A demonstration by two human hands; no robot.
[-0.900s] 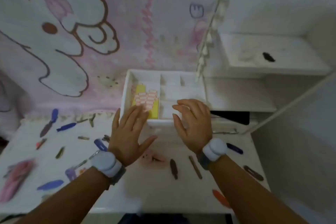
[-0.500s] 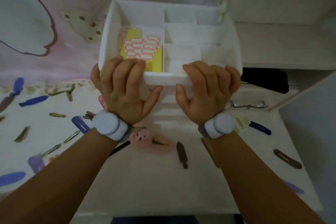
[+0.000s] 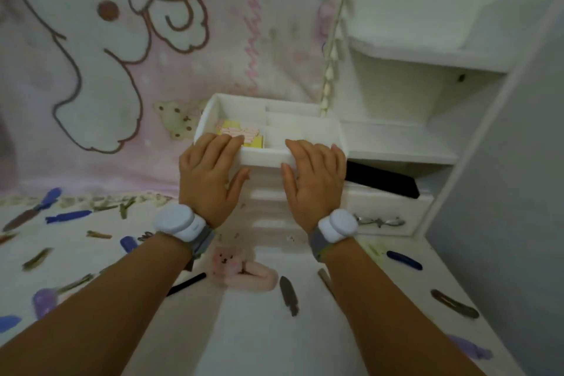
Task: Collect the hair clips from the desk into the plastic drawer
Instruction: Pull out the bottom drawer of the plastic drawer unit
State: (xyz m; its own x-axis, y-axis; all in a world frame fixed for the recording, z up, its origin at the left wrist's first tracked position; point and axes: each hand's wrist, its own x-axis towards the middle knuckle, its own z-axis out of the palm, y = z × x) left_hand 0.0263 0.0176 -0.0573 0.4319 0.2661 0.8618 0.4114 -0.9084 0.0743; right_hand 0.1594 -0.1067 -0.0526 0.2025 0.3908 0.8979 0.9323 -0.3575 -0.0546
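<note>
Both hands are on the white plastic drawer — I have my left hand at its front left corner and my right hand at its front right. On each, the fingers are curled over the front wall and the thumb is pressed against its face, so each hand is gripping the drawer. It is held up off the desk, in front of the pink blanket with the cartoon rabbit. White dividers split the drawer into compartments; the left one holds a yellow sheet of labels, the others look bare from here.

Hair clips lie scattered over the desk, none in the drawer as far as I can see. On the left I pick out a blue clip near the blanket's edge and a purple clip beside my left forearm. Between my forearms sit a pink bear clip and a dark clip just to its right. On the right are a dark blue clip and, nearer me, a brown clip. A white band wraps each wrist
</note>
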